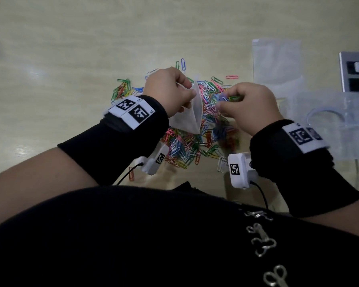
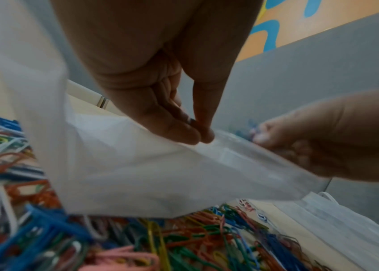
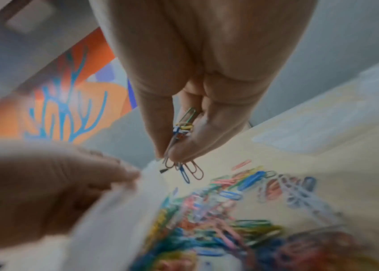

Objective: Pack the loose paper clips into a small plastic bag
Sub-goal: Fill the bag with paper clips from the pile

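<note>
The left hand [image 1: 170,90] is raised over the pile, thumb and fingertips [image 2: 184,133] pressed together on the upper edge of one small translucent bag [image 2: 151,165], which hangs slack from that pinch above the clips. The right hand [image 1: 249,108] is level with it, just beside the bag's mouth, its thumb and fingers closed round a small bunch of clips [image 3: 184,139]. At least four show in the bunch, their loops poking out below the fingertips; the rest are hidden in the fist. Both wrists wear black sleeves with white marker bands.

Under and between the hands lies the pile of clips [image 1: 193,146], many colours, too many and too tangled to count, spread loose on the pale wooden table [image 1: 71,48]. Spare clear bags [image 1: 276,61] lie flat to the right, well apart from the pile; their number cannot be told.
</note>
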Demonstrator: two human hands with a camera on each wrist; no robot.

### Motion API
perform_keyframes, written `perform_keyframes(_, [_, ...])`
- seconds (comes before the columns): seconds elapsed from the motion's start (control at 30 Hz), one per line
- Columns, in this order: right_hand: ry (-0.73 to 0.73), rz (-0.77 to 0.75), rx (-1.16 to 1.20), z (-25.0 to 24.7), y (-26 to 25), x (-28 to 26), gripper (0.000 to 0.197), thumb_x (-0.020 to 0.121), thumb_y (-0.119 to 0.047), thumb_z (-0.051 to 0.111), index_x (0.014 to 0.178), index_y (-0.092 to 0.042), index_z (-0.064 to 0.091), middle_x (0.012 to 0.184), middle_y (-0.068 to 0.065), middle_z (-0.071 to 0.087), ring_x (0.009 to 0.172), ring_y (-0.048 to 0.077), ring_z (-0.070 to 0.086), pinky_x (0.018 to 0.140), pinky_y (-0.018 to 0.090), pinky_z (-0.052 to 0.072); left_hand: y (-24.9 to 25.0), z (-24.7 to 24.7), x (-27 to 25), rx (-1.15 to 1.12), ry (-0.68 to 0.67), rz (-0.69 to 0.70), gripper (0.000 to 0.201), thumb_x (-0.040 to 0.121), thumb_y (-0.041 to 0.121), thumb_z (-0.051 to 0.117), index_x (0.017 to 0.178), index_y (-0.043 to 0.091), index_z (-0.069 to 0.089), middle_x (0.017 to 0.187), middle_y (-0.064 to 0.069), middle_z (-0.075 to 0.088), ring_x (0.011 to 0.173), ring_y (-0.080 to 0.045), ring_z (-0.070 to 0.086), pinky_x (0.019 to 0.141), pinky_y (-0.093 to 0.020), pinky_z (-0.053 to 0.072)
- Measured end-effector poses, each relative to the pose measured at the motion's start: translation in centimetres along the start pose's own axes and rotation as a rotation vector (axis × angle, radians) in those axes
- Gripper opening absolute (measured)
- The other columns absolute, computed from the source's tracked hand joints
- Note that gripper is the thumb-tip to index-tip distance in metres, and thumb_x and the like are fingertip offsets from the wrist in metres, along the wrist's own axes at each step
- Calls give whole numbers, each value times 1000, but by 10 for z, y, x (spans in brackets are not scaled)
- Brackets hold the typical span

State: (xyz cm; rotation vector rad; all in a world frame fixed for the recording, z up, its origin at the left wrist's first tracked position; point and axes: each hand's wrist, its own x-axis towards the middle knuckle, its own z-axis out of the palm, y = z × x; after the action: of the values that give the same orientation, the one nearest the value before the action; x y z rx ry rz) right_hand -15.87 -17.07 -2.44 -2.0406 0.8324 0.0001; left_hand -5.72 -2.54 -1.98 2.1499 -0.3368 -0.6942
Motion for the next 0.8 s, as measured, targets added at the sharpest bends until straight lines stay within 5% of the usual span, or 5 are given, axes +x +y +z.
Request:
perform_keyframes(0.07, [-51,67,262,-2,-7,-5,16,67,-18,81,73,-22,67,80,4,68,75,23,70,80,42,58,0,1,0,-29,-9,-9,7,85,15,67,84,15,61,66,-6,71,63,-24,72,65,-39,61])
perform_keyframes(0.2, [-199,127,434,7,-17,-12,15,75,-1,75,79,-11,64,75,7,65,60,15,63,64,26,57,0,2,-1,-63,-28,-1,11,87,11,64,78,16,60,60,-3,67,56,-18,69,64,-39,62])
perform_keyframes(0.47, [-50,-53,-184,20,-22,-15,23,73,-32,76,92,-21,69,89,4,69,84,25,67,79,37,55,-5,6,-5,-105,-24,-2,7,85,9,63,80,14,63,51,1,65,58,-26,70,64,-45,61])
perform_keyframes(0.63, [-126,-169,-196,14,-35,-22,25,85,-21,61,110,-19,68,100,-1,71,92,15,66,88,28,51,-8,2,-5,-98,15,-20,14,84,10,63,73,19,61,46,4,63,53,-22,67,63,-44,61])
perform_keyframes(0.8, [35,-200,-250,11,-18,-10,21,88,-19,55,106,-20,65,103,0,63,95,18,60,88,28,47,-8,-8,-7,-78,25,-17,14,84,9,61,73,17,63,50,1,66,64,-32,71,67,-47,61])
